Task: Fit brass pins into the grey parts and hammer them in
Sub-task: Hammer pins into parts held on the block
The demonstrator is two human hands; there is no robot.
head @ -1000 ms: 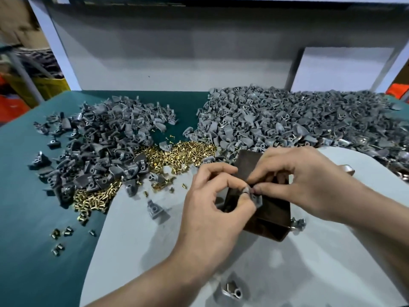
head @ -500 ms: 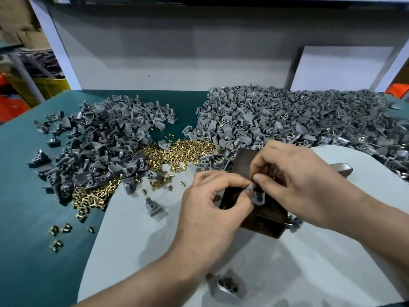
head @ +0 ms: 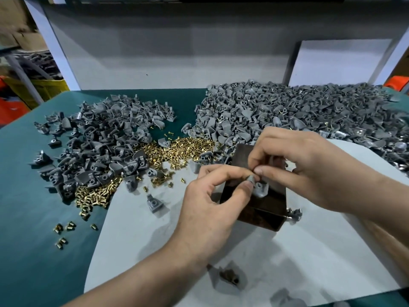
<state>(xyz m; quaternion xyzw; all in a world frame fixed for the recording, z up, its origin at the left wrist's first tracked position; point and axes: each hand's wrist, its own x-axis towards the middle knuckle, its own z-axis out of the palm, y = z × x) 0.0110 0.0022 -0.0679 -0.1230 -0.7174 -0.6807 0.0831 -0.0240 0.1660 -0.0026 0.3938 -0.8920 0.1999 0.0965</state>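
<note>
My left hand (head: 212, 200) pinches a small grey part (head: 257, 187) between thumb and forefinger, over a dark metal block (head: 254, 204). My right hand (head: 296, 165) meets it from the right, fingertips pinched at the top of the same part; whether a pin sits between them is hidden. Loose brass pins (head: 177, 151) lie in a strip left of the block, with more (head: 95, 196) further left. A heap of dark grey parts (head: 99, 142) lies at the left and a larger heap (head: 298, 111) at the back right.
The block stands on a pale sheet (head: 155, 235) laid over the teal table (head: 26, 218). A single grey part (head: 155, 203) lies on the sheet, and a grey part holding pins (head: 229, 276) lies near the front edge. A grey wall closes the back.
Both hands have stayed pinched together at the grey part over the block; the right hand's fingers have shifted slightly on it. The view has tipped down a little.
</note>
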